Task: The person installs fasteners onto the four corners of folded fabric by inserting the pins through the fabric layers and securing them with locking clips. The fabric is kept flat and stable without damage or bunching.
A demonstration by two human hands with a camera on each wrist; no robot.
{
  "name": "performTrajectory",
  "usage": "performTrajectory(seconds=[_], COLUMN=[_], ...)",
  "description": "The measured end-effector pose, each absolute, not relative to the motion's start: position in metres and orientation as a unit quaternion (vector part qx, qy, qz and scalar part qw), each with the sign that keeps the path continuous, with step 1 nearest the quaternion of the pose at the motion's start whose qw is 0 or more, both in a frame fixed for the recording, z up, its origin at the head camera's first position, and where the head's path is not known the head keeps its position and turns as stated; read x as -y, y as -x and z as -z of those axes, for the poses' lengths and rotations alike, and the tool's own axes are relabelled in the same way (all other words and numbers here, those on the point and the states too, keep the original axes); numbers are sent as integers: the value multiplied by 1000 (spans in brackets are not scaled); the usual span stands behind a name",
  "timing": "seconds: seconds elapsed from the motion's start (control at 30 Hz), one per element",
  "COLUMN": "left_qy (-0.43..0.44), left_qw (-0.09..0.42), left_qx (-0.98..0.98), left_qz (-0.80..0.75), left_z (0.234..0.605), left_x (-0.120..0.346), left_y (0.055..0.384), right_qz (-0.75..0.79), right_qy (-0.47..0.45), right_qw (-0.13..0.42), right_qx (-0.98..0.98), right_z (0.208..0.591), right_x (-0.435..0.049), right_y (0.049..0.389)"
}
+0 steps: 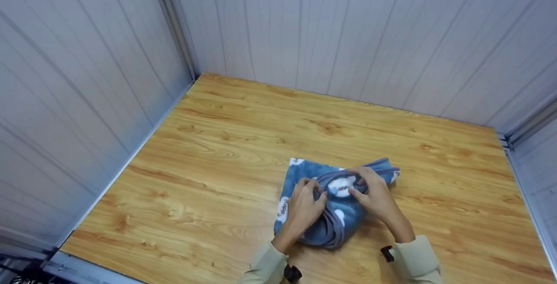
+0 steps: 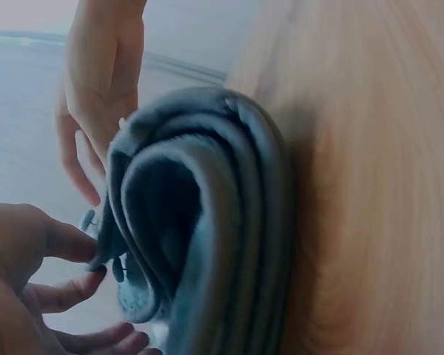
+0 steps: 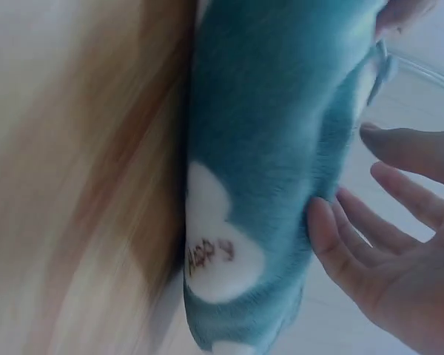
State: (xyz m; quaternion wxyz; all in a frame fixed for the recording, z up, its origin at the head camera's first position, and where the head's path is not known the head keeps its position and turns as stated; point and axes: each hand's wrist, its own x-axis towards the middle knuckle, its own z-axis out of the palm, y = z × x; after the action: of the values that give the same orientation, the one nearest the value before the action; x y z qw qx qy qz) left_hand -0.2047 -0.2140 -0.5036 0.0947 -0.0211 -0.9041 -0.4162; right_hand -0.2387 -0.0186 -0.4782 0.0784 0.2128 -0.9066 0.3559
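Note:
A blue plush blanket (image 1: 352, 208) with white cloud shapes, "happy" lettering and grey trimmed edges lies folded in layers, curled over itself. My left hand (image 1: 307, 205) is at its left part, pinching the grey edge between thumb and finger; the left wrist view shows the rounded stack of blanket layers (image 2: 244, 192) beside it. My right hand (image 1: 376, 195) is at the upper right of the bundle. In the right wrist view a fingertip of the right hand (image 3: 399, 251) touches the blanket (image 3: 274, 126), while the fingers stay loosely extended and the thumb stands apart.
The bundle rests on a wood-grain tabletop (image 1: 209, 162), towards its front right. Pale panel walls (image 1: 278, 27) rise at the back and on both sides. Dark cables (image 1: 35, 273) show at the lower left corner. Dark straps hang near both sleeves (image 1: 417, 258).

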Motion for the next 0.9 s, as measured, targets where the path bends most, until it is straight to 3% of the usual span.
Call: performTrajectory(seconds=[0.23,0.53,0.67,0.9], left_qy=[37,-24,3,44], left_qw=[10,-87,-86,-81], left_qx=[885,859,853,856], left_qz=[464,504,515,508], left_z=[508,509,510,505], left_x=[217,214,212,210], left_y=[216,223,225,224], right_qz=[-289,-244,-197,-222], right_qy=[-210,-188,-190,-240], right_qw=[-31,-140,-129,-34], right_qx=[933,941,953,944], right_z=[485,480,479,482], right_x=[27,33,31,29], right_y=[256,265,268,271])
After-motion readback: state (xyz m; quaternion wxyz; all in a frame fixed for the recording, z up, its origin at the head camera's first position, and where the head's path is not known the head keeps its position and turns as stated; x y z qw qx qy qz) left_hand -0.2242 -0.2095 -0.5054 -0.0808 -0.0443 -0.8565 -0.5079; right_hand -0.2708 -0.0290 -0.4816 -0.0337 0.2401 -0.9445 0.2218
